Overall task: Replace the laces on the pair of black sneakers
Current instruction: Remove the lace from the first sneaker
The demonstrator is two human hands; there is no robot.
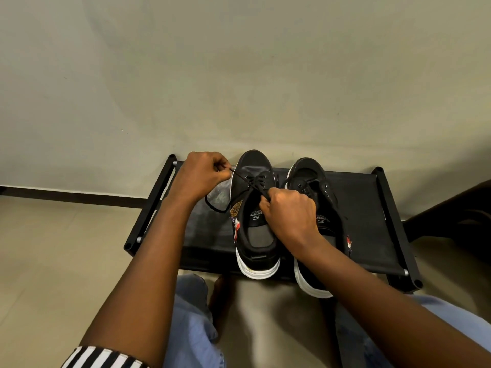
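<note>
Judging by the eyelets, I'm partway through: the left sneaker (253, 208) has a black lace (248, 183) in its front holes only, and the right sneaker (316, 208) looks unlaced. My left hand (206, 175) pinches one lace end out to the side; my right hand (288, 208) is curled round the other strand above the tongue. Both shoes sit side by side on the black rack (372, 208), toes toward the wall, black with white soles.

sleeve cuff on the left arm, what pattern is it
Black and white stripes on the sleeve cuff, seen in the head view, bottom left.
</note>
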